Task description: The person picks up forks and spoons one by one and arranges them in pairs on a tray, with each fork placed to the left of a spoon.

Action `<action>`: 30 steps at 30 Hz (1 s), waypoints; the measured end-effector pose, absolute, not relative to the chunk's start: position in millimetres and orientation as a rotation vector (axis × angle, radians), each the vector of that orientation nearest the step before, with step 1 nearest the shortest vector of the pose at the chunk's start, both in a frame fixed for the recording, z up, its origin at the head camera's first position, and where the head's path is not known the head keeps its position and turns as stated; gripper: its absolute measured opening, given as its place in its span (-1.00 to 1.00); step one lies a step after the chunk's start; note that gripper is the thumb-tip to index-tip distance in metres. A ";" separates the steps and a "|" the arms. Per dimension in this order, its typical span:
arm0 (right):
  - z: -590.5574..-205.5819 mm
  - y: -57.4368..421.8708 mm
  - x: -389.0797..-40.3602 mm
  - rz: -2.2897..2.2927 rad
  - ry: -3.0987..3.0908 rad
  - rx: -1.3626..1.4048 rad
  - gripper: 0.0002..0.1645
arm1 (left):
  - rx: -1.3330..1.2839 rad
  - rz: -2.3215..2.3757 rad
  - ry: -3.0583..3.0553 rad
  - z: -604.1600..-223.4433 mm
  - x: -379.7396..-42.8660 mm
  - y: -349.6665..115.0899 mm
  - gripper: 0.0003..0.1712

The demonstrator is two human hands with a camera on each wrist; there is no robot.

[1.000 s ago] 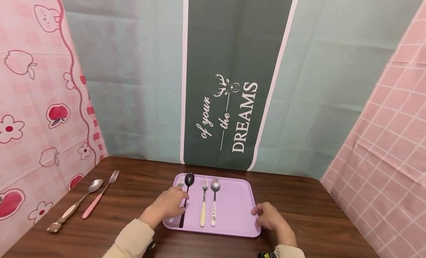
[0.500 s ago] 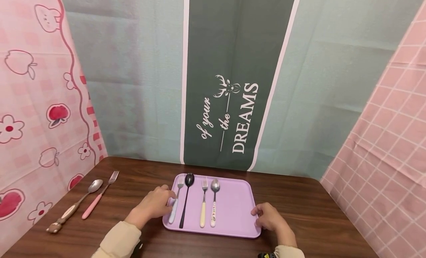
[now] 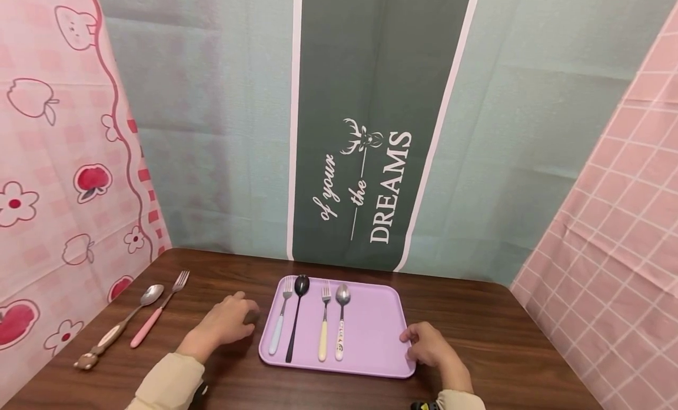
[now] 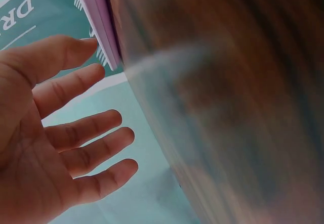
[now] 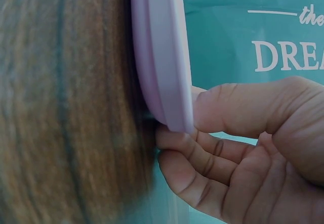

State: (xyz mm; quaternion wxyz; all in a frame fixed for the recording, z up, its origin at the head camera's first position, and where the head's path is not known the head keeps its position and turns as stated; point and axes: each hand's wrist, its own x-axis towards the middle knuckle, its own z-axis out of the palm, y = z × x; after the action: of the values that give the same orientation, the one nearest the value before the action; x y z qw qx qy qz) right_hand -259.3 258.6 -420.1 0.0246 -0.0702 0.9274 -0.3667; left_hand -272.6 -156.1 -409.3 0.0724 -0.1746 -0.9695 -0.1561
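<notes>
A purple tray lies on the table. On its left part rest a fork with a light blue handle, a black spoon, a fork with a yellow handle and a spoon with a patterned white handle, roughly side by side. My left hand hovers over the table left of the tray, holding nothing; the left wrist view shows its fingers spread and relaxed. My right hand pinches the tray's right edge, thumb above the rim and curled fingers below it.
At the left of the wooden table lie a spoon with a brown bear-ended handle and a fork with a pink handle. Cloth curtains stand behind the table and along both sides.
My left hand has moved left, off the tray and away from the light blue fork, uncovering it. The right hand stays on the tray's edge, and the tray has not visibly moved.
</notes>
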 end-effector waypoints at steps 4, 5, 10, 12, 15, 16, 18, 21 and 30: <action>-420.4 258.9 -258.8 -1.123 2.877 -0.195 -0.68 | -0.520 -0.464 -2.907 -410.3 -272.9 -165.4 -0.73; -420.6 259.0 -258.6 -1.122 2.876 -0.190 -0.68 | -0.515 -0.467 -2.908 -410.3 -272.5 -167.7 -0.73; -421.6 259.0 -258.9 -1.124 2.872 -0.190 -0.67 | -0.504 -0.477 -2.906 -409.1 -271.5 -179.7 -0.71; -421.8 258.9 -259.2 -1.128 2.868 -0.196 -0.67 | -0.502 -0.477 -2.905 -408.2 -271.0 -184.4 -0.70; -421.9 258.7 -259.5 -1.133 2.864 -0.202 -0.68 | -0.500 -0.474 -2.904 -407.5 -270.4 -191.3 -0.71; -421.8 258.7 -259.6 -1.134 2.862 -0.202 -0.68 | -0.500 -0.469 -2.903 -407.4 -270.2 -193.5 -0.71; -421.7 258.7 -259.7 -1.132 2.863 -0.198 -0.68 | -0.502 -0.468 -2.900 -407.0 -269.7 -197.5 -0.71; -421.5 258.7 -259.7 -1.132 2.866 -0.195 -0.68 | -0.497 -0.463 -2.900 -405.7 -268.7 -203.5 -0.70; -421.8 259.1 -260.3 -1.136 2.866 -0.200 -0.67 | -0.478 -0.447 -2.889 -404.6 -265.9 -222.3 -0.68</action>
State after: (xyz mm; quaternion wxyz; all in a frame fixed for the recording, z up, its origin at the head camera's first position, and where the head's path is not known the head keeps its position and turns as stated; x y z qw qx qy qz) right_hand -260.3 259.1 -421.8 0.0259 -0.0646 0.9274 -0.3676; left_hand -265.9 -222.3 -404.6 0.0897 -0.1606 -0.9714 -0.1503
